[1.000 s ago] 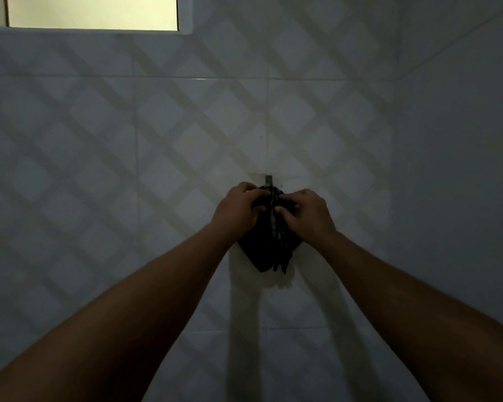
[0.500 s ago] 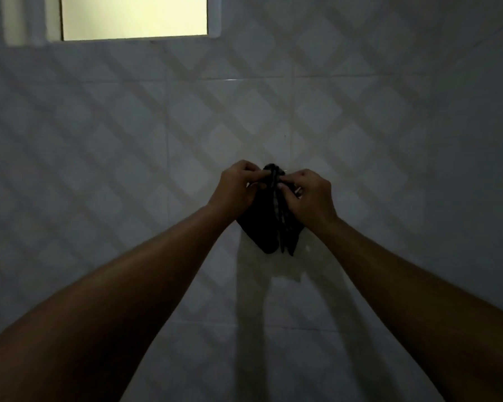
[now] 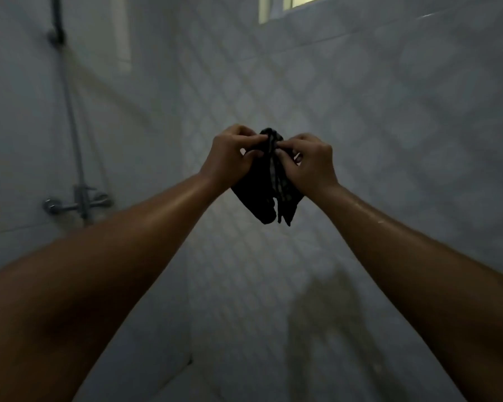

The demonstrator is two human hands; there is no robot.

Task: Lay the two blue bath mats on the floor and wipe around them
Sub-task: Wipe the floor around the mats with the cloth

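Cloth, dark and bunched, is hanging at the centre of my view, and I am seeing it pinched at its top between both hands, clear of the wall behind it. My left hand is closing its fingers on the upper edge from the nine o'clock side, and my right hand is gripping the same gathered top from three o'clock, thumb and fingertips pressed into the fabric. A strip of lighter checked pattern is running down the middle of the cloth between the two grips, and the lower end is drooping to a few loose points toward six o'clock. Both forearms are reaching in from the lower corners of the frame and meeting at the cloth. Behind everything, the tiled wall with its diamond pattern is filling most of the view in dim light. At about one o'clock, along the top edge, a window is glowing pale. Out at nine o'clock a shower mixer tap is sitting on the side wall, and a thin riser pipe is climbing from it toward eleven o'clock, where a bracket is holding it. The blue bath mats are not appearing anywhere in this view, so I cannot tell where they are lying. The picture is blurred toward the bottom, and I am making out little there.
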